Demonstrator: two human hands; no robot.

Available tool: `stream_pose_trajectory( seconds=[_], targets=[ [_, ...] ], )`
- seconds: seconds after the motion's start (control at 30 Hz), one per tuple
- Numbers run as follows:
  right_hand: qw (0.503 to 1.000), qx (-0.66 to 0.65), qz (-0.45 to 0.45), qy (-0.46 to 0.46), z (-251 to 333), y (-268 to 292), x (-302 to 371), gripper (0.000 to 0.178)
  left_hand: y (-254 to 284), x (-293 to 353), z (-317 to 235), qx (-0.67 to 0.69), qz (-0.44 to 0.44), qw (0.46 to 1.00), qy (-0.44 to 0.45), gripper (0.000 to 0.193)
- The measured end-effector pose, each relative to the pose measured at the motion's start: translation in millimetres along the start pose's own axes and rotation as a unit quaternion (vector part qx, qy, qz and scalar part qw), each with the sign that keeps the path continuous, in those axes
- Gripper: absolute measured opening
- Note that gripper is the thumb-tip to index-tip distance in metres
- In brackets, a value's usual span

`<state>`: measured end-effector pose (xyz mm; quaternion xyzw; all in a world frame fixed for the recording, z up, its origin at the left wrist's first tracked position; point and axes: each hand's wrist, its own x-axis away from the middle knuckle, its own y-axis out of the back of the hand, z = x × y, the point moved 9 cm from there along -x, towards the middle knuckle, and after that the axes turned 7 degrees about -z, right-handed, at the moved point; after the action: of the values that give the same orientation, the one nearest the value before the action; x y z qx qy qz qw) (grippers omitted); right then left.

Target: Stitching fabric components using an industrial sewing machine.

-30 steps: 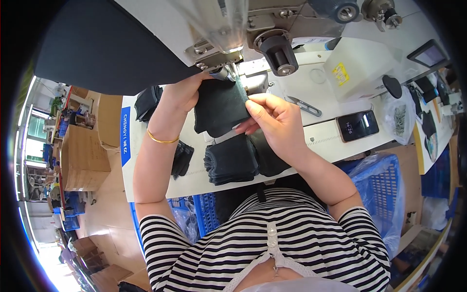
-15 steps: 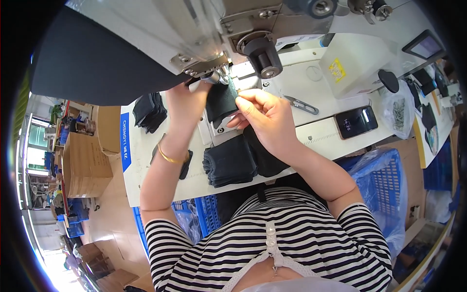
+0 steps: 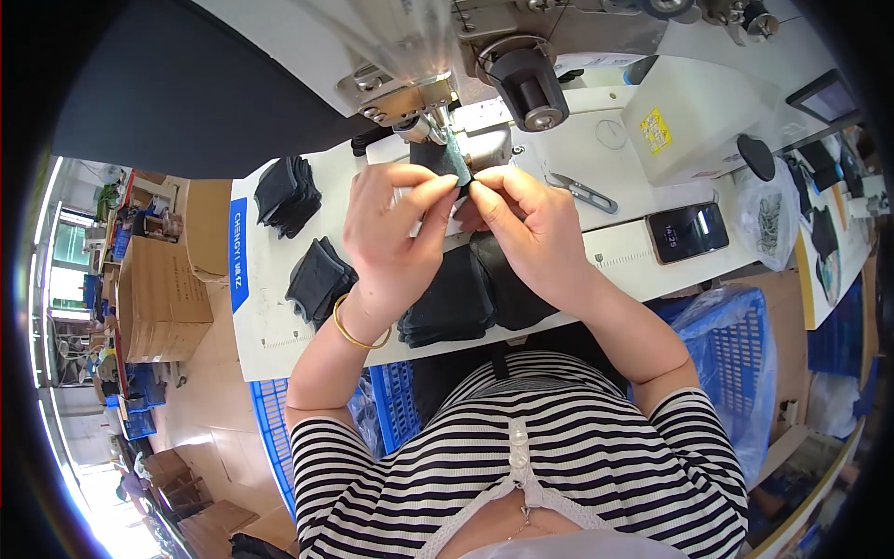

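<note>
A dark fabric piece with a greenish edge lies under the presser foot of a sewing machine. At its near edge my left hand pinches the cloth between thumb and fingertips. Right beside it, my right hand grips the same edge, the two sets of fingertips almost touching. Below the hands, a stack of dark fabric pieces rests at the table's front, with another dark fabric piece under my right wrist. Part of the pinched cloth is hidden by my fingers.
Two more stacks of dark pieces, one farther back and one nearer, lie on the left of the white table. Thread snips and a phone lie right. Blue baskets stand below the table edge.
My left hand has come from beside the presser foot toward me and right, joining my right hand at the cloth's near edge. The near left stack is now uncovered.
</note>
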<state>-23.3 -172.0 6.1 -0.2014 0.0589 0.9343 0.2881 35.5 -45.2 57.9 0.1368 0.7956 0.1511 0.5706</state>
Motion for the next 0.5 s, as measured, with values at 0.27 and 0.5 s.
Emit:
stream_pose_trajectory(
  seconds=[0.27,0.5],
  targets=[
    [0.996,-0.045,0.033,-0.062,-6.5,-3.8,-0.3,0.017,-3.4,-0.2,-37.2,-0.073,0.000,0.973,-0.220,0.033],
    [0.989,-0.098,0.044,-0.097,-10.2,-6.4,-1.7,0.018,-2.5,2.3,-39.7,-0.086,-0.002,0.962,-0.261,0.034]
  ],
)
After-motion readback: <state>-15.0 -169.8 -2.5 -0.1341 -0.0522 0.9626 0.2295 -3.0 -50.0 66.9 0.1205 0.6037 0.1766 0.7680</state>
